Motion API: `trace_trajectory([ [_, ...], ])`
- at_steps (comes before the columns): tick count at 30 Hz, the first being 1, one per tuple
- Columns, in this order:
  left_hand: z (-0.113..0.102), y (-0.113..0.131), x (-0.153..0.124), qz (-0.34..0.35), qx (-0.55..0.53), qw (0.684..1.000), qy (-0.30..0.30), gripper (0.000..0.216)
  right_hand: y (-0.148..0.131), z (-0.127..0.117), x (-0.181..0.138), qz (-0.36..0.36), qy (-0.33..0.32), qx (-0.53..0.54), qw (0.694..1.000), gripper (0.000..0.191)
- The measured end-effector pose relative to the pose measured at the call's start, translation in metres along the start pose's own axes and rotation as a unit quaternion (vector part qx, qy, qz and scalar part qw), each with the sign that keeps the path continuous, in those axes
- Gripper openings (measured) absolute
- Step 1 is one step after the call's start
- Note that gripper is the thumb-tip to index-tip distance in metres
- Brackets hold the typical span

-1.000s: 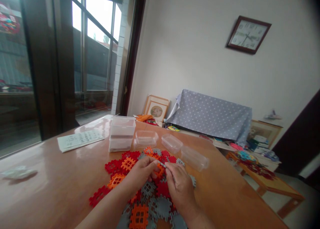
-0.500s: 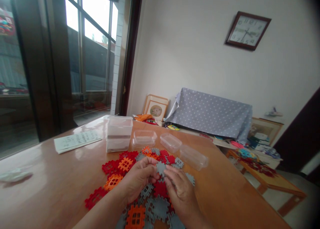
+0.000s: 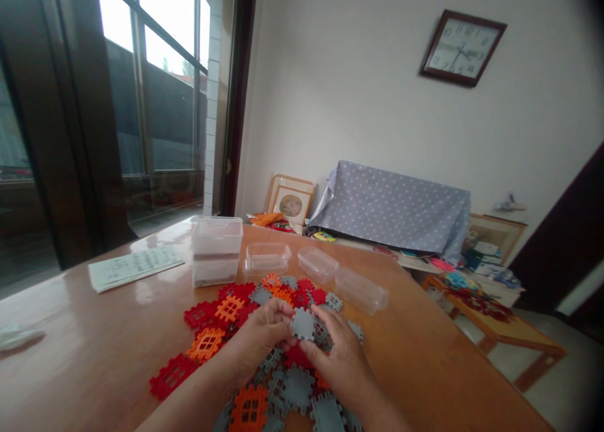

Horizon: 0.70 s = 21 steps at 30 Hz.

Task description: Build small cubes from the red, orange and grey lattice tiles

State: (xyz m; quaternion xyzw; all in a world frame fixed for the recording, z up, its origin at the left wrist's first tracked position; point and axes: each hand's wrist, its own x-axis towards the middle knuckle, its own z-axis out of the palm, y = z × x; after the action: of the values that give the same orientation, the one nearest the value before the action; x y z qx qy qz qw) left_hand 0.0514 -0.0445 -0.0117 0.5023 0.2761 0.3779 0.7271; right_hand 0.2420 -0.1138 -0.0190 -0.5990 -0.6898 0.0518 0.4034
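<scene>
From the head camera: your left hand (image 3: 259, 341) and right hand (image 3: 340, 364) meet over the table (image 3: 94, 356). Both pinch one grey tile (image 3: 302, 324) by its edges, holding it just above the pile of red, orange and grey tiles (image 3: 207, 344) by the near edge. Clear tubs (image 3: 317, 265) line up beyond the pile, towards the far edge.

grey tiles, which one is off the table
The grey tile pinched between the left hand and right hand; the other grey ones lie flat in the pile.
</scene>
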Motion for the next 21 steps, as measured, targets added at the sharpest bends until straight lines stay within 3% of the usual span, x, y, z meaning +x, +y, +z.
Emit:
trace_trajectory([
  [9, 0.002, 0.005, -0.003, -0.002, 0.016, 1.000, 0.001, 0.032, 0.011, -0.017, 0.007, 0.037, -0.011, 0.031, 0.999, 0.052],
  [15, -0.001, 0.016, -0.004, 0.017, 0.019, 0.999, 0.042, 0.030, 0.082, -0.059, 0.013, 0.167, 0.065, 0.106, 0.978, 0.060],
  [18, -0.004, 0.017, -0.003, 0.028, 0.018, 0.998, 0.047, 0.028, 0.115, -0.067, 0.007, 0.211, 0.047, 0.126, 0.968, 0.062],
  [21, -0.005, 0.017, -0.003, 0.019, 0.035, 0.998, 0.050, 0.029, 0.132, -0.061, -0.001, 0.225, 0.009, 0.143, 0.964, 0.055],
])
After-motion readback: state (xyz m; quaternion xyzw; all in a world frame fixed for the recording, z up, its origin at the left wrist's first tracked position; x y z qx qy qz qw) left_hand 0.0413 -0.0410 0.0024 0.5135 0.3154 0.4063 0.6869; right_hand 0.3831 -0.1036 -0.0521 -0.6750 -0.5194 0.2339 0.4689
